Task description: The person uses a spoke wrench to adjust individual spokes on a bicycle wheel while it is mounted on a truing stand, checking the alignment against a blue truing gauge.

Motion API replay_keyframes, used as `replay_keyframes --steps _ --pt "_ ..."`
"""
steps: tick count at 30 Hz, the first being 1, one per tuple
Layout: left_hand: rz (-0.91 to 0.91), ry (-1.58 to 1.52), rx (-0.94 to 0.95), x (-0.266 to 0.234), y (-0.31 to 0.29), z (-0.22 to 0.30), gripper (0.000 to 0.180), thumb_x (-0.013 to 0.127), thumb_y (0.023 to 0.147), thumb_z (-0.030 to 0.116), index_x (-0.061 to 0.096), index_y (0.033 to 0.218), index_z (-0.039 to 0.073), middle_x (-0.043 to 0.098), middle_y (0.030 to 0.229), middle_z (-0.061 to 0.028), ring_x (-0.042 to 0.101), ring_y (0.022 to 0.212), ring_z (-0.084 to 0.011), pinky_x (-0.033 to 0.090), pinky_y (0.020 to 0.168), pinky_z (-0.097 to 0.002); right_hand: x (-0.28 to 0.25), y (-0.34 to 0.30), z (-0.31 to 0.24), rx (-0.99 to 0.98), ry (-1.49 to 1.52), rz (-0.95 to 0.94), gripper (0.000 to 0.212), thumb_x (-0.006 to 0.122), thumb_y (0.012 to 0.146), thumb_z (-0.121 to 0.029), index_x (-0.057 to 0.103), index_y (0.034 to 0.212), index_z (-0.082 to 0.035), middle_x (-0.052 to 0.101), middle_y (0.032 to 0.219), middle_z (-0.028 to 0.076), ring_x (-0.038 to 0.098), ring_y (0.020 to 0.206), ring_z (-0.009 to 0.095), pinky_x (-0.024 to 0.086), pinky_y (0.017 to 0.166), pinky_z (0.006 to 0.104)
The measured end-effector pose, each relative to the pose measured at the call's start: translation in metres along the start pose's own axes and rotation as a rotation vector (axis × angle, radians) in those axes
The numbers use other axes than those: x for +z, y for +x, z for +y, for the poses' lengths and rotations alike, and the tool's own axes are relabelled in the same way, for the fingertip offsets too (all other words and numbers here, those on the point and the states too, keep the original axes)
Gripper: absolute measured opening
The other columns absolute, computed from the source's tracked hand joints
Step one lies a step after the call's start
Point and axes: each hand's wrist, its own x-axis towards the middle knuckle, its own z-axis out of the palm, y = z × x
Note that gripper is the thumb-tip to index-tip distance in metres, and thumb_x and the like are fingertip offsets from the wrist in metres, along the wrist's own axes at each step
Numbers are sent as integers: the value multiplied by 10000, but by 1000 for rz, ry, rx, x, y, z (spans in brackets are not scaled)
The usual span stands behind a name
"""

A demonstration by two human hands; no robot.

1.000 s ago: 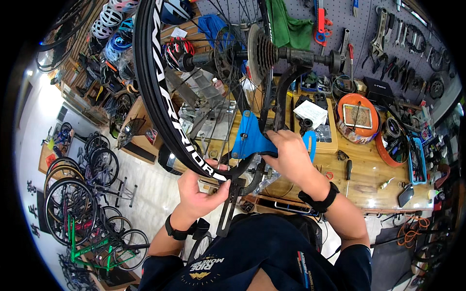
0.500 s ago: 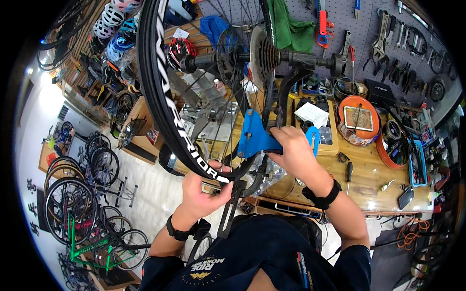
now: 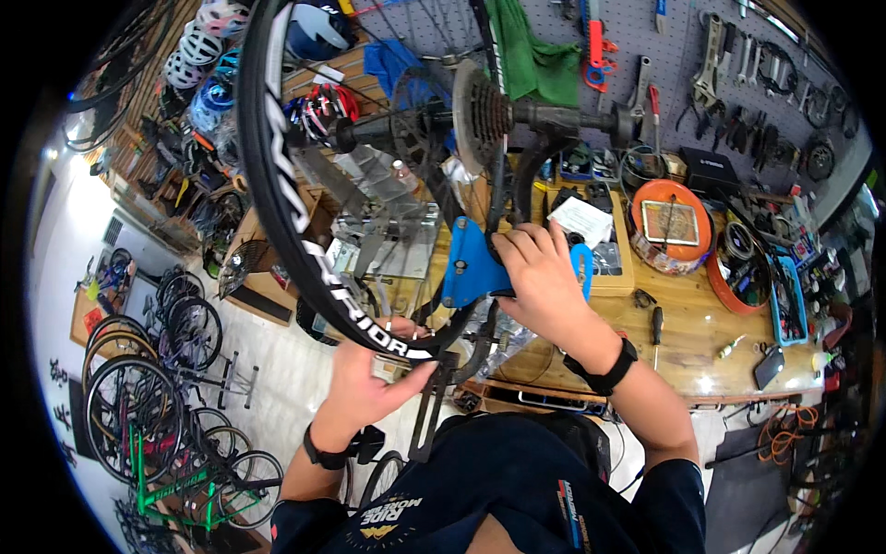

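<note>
Gripping the black bicycle wheel (image 3: pixel 277 198) at its near rim, the left hand (image 3: pixel 369 379) closes on the tyre; the right hand (image 3: pixel 544 282) clamps a blue-handled tool (image 3: pixel 472 263) right of it, near the cassette (image 3: pixel 475 115).

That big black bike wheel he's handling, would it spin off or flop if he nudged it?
The wheel probably spins freely when nudged: it seems mounted at its hub, and the left hand steadies its rim. It looks stiff, not floppy, with taut spokes. Likely light for its size, given the thin rim.
</note>
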Motion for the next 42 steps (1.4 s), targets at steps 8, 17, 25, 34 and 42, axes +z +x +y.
replay_keyframes --steps 8,17,25,34,42 --pt "248 -284 126 -23 10 25 519 759 754 29 515 1204 -60 638 1096 -144 622 988 -214 470 917 -330 1 -1 -1 1 -38 1 769 834 614 -186 510 1284 8 535 1206 148 455 1231 345 283 1117 566" --pt "232 -254 178 -22 9 16 475 742 742 -55 525 1164 -57 668 1025 -145 647 897 -176 498 858 -304 16 -10 12 -27 -12 69 546 808 635 -161 597 1112 0 613 986 127 568 994 300 416 945 421" --pt "256 -275 138 -15 10 18 448 760 730 -32 539 1119 -56 674 988 -128 651 889 -171 503 839 -299 -2 -27 18 65 56 51 539 798 636 -114 606 1125 6 623 982 140 589 950 316 454 869 411" --pt "143 -80 87 -1 -3 0 392 790 715 6 600 1058 4 723 964 -99 700 857 -190 532 763 -314 -11 -13 -2 13 156 58 562 817 651 -151 599 1143 11 623 967 144 597 925 329 472 843 411" --pt "88 -76 12 11 -7 -7 355 768 728 2 615 1048 7 718 955 -95 679 866 -171 512 792 -301 -16 -6 -5 -1 147 57 566 814 652 -145 597 1150 15 618 988 137 586 956 326 456 864 409"
